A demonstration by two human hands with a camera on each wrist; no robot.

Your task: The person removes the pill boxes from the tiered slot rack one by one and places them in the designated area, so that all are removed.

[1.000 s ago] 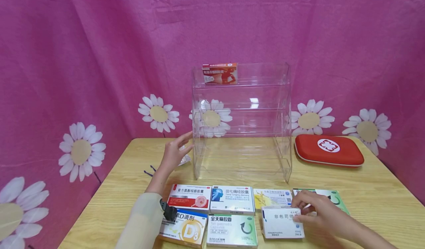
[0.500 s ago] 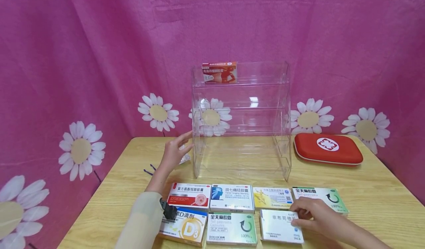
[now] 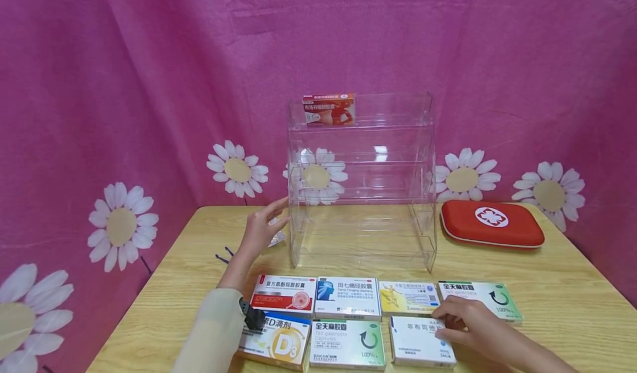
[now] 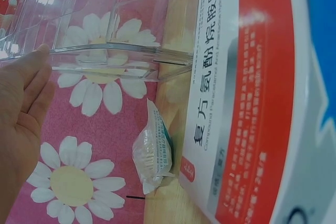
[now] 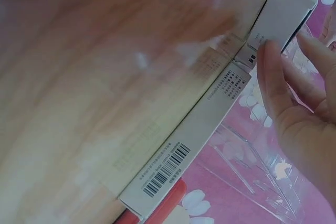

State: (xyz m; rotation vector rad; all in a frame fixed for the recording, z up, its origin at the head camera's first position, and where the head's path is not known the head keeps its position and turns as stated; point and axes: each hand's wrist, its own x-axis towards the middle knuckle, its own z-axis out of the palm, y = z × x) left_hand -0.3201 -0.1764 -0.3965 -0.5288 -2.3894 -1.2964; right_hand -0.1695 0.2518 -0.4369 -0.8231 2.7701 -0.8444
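**Right hand settles on the white box at the front row**

The right hand (image 3: 465,322) rests on the right end of a white medicine box (image 3: 420,341), which lies flat on the wooden table (image 3: 572,301) in the front row, just right of a green-and-white box (image 3: 347,342). Its fingers (image 5: 275,72) curl lightly against the box's far edge, gripping it at the corner. The left hand (image 3: 261,230) stands with straight, relaxed fingers touching the left wall of the clear acrylic rack (image 3: 362,182), seemingly steadying it.

Judging from this, the step in hand is taking up a box from the rows; the next move would call for a firmer pinch across the box's thin sides and a clean lift clear of its neighbours.

The boxes are flat, glossy cardboard with sharp edges and printed faces. The rack is hard, see-through plastic in stepped tiers, and one orange box (image 3: 329,109) stands on its top tier. A red zip case (image 3: 491,224) with rounded corners lies to the rack's right. A small crinkled sachet (image 4: 153,153) lies by the left hand.
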